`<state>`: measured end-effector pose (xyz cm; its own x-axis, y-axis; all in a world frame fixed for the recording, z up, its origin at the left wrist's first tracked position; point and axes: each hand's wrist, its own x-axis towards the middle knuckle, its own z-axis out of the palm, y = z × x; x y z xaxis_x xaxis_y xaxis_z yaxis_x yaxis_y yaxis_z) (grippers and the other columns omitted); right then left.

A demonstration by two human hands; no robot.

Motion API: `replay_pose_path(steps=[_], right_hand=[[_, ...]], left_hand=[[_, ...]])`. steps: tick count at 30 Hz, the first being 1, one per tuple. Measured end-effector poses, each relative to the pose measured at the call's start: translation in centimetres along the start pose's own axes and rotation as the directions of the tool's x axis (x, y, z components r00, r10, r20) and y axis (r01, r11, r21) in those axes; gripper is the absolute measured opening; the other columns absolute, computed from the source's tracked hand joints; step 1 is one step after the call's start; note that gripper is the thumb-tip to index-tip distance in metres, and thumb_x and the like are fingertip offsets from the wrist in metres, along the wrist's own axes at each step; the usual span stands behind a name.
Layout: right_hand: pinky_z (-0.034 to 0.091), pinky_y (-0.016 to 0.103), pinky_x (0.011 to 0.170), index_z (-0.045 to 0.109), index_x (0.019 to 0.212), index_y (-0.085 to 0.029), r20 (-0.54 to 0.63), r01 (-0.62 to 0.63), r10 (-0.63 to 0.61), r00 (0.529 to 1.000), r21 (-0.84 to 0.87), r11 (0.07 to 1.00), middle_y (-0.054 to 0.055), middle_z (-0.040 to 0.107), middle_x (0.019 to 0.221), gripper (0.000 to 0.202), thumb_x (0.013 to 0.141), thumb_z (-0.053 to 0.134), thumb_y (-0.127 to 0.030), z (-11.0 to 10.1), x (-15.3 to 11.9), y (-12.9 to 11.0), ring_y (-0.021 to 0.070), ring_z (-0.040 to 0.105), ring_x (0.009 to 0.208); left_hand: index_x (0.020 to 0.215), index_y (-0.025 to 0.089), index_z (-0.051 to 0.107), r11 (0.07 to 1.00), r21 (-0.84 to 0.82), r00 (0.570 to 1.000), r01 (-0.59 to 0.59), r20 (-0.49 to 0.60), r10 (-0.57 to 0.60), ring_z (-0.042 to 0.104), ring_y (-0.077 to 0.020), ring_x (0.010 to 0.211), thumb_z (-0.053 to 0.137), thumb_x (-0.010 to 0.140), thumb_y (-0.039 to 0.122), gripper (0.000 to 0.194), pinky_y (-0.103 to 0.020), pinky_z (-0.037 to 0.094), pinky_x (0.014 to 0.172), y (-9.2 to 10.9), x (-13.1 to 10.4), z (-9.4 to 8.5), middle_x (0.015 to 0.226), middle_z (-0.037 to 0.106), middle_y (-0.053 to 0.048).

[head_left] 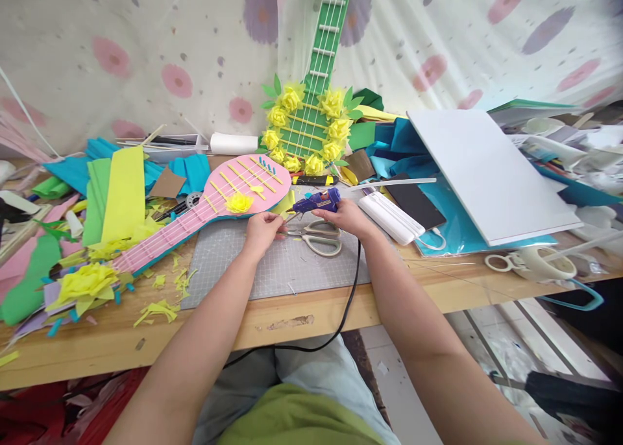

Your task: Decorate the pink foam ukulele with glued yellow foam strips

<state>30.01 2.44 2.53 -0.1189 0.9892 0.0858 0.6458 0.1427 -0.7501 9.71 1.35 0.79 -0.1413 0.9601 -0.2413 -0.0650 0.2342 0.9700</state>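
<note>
My right hand [351, 218] grips a dark-blue glue gun [318, 200], its nozzle pointing left. The nozzle is close to the fingertips of my left hand [263, 233], which pinch a small piece of yellow paper [286, 206], partly hidden by the fingers. Below both hands, scissors [322, 245] with pale handles lie on a grey cutting mat [224, 271]. Behind my left hand rests a pink paper pipa-shaped instrument [250, 179] with strings and a yellow paper flower [239, 203] on its body.
A green paper instrument [306, 128] ringed with yellow flowers leans at the back. Yellow and green crepe paper [124, 195] and scraps lie left. To the right are a white power strip [390, 216], white board [491, 176] and tape roll [548, 263]. A black cord [351, 296] hangs over the table edge.
</note>
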Motion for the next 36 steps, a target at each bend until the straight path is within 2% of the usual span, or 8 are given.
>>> replay_pose_path(steps=[9, 13, 18, 23, 28, 30, 32, 36], right_hand=[[0.042, 0.026, 0.056, 0.066, 0.075, -0.019, -0.028, 0.005, -0.005, 1.0, 0.022, 1.0, 0.002, 0.06, 0.058, 0.042, 0.065, 0.064, -0.059, 0.1, 0.0, 0.0, 0.0157, 0.055, 0.061], [0.041, 0.025, 0.05, 0.065, 0.075, -0.018, -0.048, -0.036, 0.039, 0.998, 0.067, 0.997, 0.002, 0.061, 0.061, 0.043, 0.064, 0.065, -0.059, -0.2, 0.0, -0.1, 0.0124, 0.051, 0.053], [0.038, 0.025, 0.044, 0.064, 0.073, -0.015, -0.2, -0.119, 0.147, 0.969, 0.147, 0.982, 0.004, 0.063, 0.062, 0.046, 0.068, 0.059, -0.061, -1.5, 0.2, 0.6, 0.0103, 0.047, 0.043], [0.046, 0.03, 0.062, 0.067, 0.078, -0.015, -0.358, -0.118, 0.108, 0.928, -0.007, 0.993, 0.007, 0.067, 0.072, 0.042, 0.069, 0.061, -0.056, -2.2, 0.6, 2.4, 0.0186, 0.061, 0.064], [0.046, 0.035, 0.075, 0.069, 0.084, -0.015, -0.355, -0.159, 0.112, 0.928, -0.104, 0.982, 0.009, 0.069, 0.082, 0.042, 0.069, 0.061, -0.053, -2.0, 1.0, 3.6, 0.0248, 0.063, 0.083], [0.046, 0.034, 0.076, 0.069, 0.086, -0.015, -0.349, -0.162, 0.121, 0.929, -0.091, 0.982, 0.009, 0.07, 0.084, 0.043, 0.069, 0.06, -0.054, -1.9, 1.1, 3.7, 0.025, 0.063, 0.085], [0.046, 0.034, 0.076, 0.069, 0.087, -0.015, -0.347, -0.172, 0.132, 0.929, -0.087, 0.981, 0.009, 0.07, 0.084, 0.044, 0.069, 0.06, -0.055, -2.0, 1.1, 3.6, 0.025, 0.064, 0.085], [0.046, 0.034, 0.074, 0.069, 0.086, -0.015, -0.335, -0.194, 0.148, 0.931, -0.108, 0.975, 0.01, 0.07, 0.08, 0.044, 0.07, 0.06, -0.055, -2.0, 1.1, 3.4, 0.0249, 0.064, 0.081]], left_hand=[[0.068, 0.012, 0.056, 1.0, 0.008, 1.0, -0.019, 0.023, 0.019, 0.061, -0.012, 0.05, 0.068, 0.068, 0.017, 0.013, -0.02, 0.047, 0.04, -0.2, 0.0, 0.0, 0.063, 0.063, -0.002], [0.069, 0.013, 0.057, 0.996, 0.014, 0.995, -0.086, 0.052, 0.085, 0.062, -0.0119, 0.051, 0.07, 0.066, 0.025, 0.018, -0.02, 0.048, 0.042, -0.7, 0.2, 0.0, 0.065, 0.064, -0.002], [0.072, 0.015, 0.058, 0.978, 0.002, 0.977, -0.207, 0.054, 0.206, 0.061, -0.0117, 0.051, 0.068, 0.066, 0.031, 0.021, -0.02, 0.048, 0.043, -1.3, 0.4, 0.0, 0.063, 0.061, 0.0], [0.073, 0.015, 0.057, 0.96, -0.052, 0.96, -0.277, 0.035, 0.279, 0.061, -0.0124, 0.05, 0.068, 0.063, 0.035, 0.024, -0.023, 0.048, 0.043, -1.1, 0.3, 0.1, 0.066, 0.061, 0.001], [0.069, 0.017, 0.053, 0.928, -0.12, 0.93, -0.353, 0.062, 0.362, 0.055, -0.0087, 0.042, 0.067, 0.063, 0.035, 0.023, -0.022, 0.047, 0.041, 0.6, -1.1, 0.4, 0.061, 0.057, 0.004], [0.067, 0.018, 0.051, 0.911, -0.169, 0.919, -0.377, 0.054, 0.391, 0.051, -0.0064, 0.039, 0.065, 0.065, 0.035, 0.022, -0.021, 0.046, 0.041, 2.0, -1.9, -0.2, 0.062, 0.058, 0.004], [0.068, 0.018, 0.052, 0.899, -0.189, 0.914, -0.395, 0.015, 0.404, 0.049, -0.0052, 0.04, 0.064, 0.065, 0.035, 0.021, -0.021, 0.047, 0.042, 3.6, -2.6, -1.6, 0.065, 0.06, 0.004], [0.074, 0.017, 0.058, 0.94, -0.041, 0.941, -0.338, 0.003, 0.339, 0.055, -0.0074, 0.049, 0.068, 0.062, 0.03, 0.021, -0.021, 0.049, 0.045, 7.1, -3.3, -6.6, 0.073, 0.065, 0.0]])
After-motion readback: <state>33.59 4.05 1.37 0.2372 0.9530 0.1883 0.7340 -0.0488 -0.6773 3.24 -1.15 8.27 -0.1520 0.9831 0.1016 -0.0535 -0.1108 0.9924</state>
